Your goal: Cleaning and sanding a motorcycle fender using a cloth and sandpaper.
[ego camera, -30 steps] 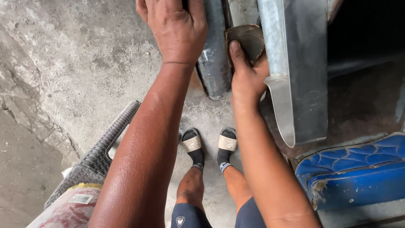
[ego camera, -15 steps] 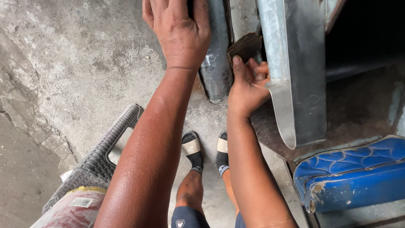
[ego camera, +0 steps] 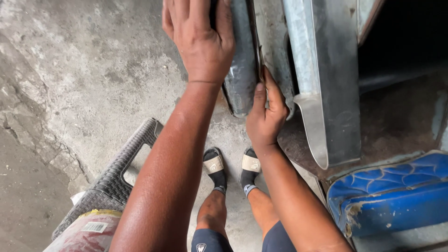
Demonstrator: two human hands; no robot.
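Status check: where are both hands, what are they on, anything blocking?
Left hand flat on dark metal panel. Right hand fingers in gap beside it. Galvanised sheet close right.

A single head-worn camera looks almost straight down from the person's own height, close over both forearms, which rise from the bottom edge toward the top centre. The concrete floor (ego camera: 79, 70) fills the left of the frame, the sandalled feet (ego camera: 233, 170) lie low centre, far below.

You have two hands (ego camera: 200, 42) (ego camera: 265, 116) up, two sandals (ego camera: 214, 165) (ego camera: 251, 164), one grey plastic stool (ego camera: 112, 179), one blue seat (ego camera: 392, 196).
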